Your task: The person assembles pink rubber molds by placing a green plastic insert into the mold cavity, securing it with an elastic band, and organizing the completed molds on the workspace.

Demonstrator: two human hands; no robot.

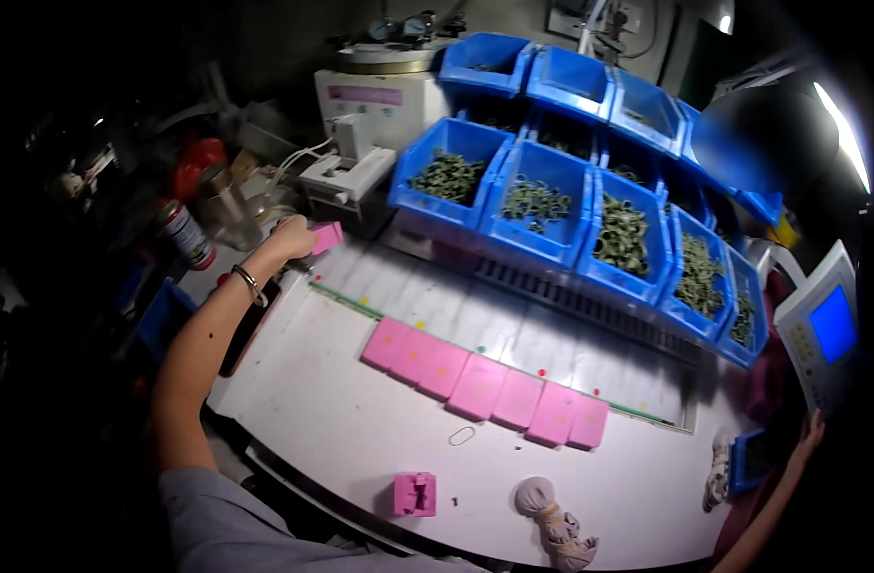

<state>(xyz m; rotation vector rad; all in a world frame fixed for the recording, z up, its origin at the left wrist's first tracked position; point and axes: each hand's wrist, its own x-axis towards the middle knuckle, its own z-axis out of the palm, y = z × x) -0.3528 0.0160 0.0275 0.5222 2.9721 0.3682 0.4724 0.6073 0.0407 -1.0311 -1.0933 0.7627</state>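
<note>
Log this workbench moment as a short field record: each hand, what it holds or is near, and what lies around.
left hand: raised at the bench's far left corner, closed on a pink block
right hand: at the right edge, near a small blue tray; grip unclear
bench: white table with a row of pink blocks across the middle
near edge: one pink fixture and a tied cloth pouch
behind: blue bins of small green parts

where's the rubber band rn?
Head view: the rubber band lies loose on the white table, centre, just in front of the row of pink blocks and behind the small pink block with a slot.
</note>
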